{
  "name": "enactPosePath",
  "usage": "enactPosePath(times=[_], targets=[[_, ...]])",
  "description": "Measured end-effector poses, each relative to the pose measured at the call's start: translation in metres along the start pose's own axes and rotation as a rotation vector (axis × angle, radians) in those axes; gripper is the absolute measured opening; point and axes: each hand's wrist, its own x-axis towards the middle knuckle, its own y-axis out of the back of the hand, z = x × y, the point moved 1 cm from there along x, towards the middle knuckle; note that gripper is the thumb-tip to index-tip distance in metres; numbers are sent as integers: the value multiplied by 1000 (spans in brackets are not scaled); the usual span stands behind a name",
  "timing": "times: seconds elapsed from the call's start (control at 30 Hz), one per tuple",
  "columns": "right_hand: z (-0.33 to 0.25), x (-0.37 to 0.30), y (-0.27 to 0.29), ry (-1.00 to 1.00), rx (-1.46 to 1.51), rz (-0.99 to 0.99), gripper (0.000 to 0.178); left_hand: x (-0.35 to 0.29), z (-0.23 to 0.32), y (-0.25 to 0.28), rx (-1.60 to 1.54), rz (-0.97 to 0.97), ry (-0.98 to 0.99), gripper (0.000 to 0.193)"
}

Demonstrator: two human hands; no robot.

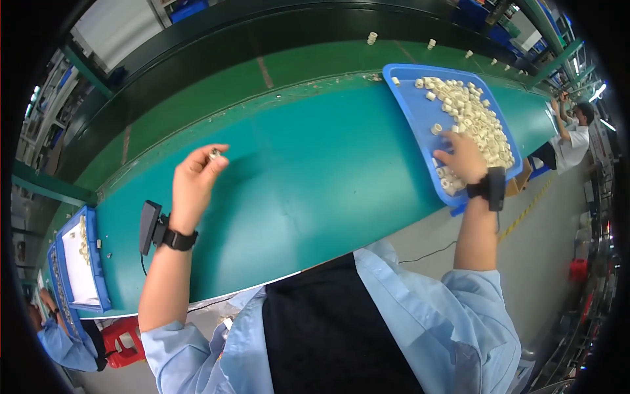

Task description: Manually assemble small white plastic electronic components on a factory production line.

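My left hand [195,178] is raised over the teal table [308,177] and pinches a small pale part [214,153] between thumb and fingertips. My right hand [464,157] reaches into the blue tray [413,115] at the right and rests on the heap of small cream ring-shaped parts [476,118]; whether it grips one is hidden by the fingers. Both wrists wear black bands with a small black device.
A dark green conveyor [262,65] runs behind the table with several loose rings [372,37] on it. Another blue tray [82,259] with a white sheet sits at the far left. Other workers are at the far right [577,131] and lower left [59,335]. A red stool [121,338] stands below.
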Motion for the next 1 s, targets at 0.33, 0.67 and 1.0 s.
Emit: enactPosePath(times=[0.33, 0.67, 1.0], targets=[[-3, 36, -7, 188, 45, 36, 34, -48, 28, -57, -177, -248, 58, 25], [-108, -38, 25, 415, 1719, -507, 28, -73, 41, -66, -350, -304, 117, 31], [-193, -69, -3, 313, 1789, -625, 26, -91, 44, -81, -377, -204, 34, 30]])
